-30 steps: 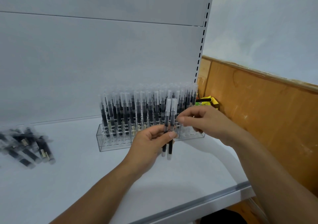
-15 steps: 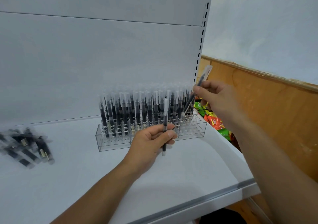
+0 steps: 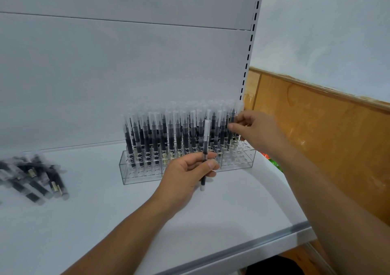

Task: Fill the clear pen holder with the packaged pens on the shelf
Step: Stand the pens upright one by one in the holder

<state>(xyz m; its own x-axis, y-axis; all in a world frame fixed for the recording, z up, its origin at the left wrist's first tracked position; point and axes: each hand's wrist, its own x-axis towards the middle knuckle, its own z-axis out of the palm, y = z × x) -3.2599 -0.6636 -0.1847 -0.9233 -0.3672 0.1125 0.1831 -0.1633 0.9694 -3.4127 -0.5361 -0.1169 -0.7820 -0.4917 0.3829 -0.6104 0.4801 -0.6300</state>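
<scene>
While the left hand point(image 3: 187, 171) curls thumb and fingers around one upright packaged pen point(image 3: 206, 139), the right hand point(image 3: 253, 131) pinches another pen point(image 3: 232, 116) at the right end of the clear, box-shaped pen holder point(image 3: 143, 177), just behind both hands. Loose packaged pens point(image 3: 35, 175) lie well to the left on the smooth white shelf point(image 3: 105, 222).

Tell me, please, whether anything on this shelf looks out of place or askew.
Nothing looks damaged. The loose packaged pens lie in a crossed, jumbled heap at the left of the shelf, while those in the clear pen holder stand upright; its front right holes are unfilled.
</scene>
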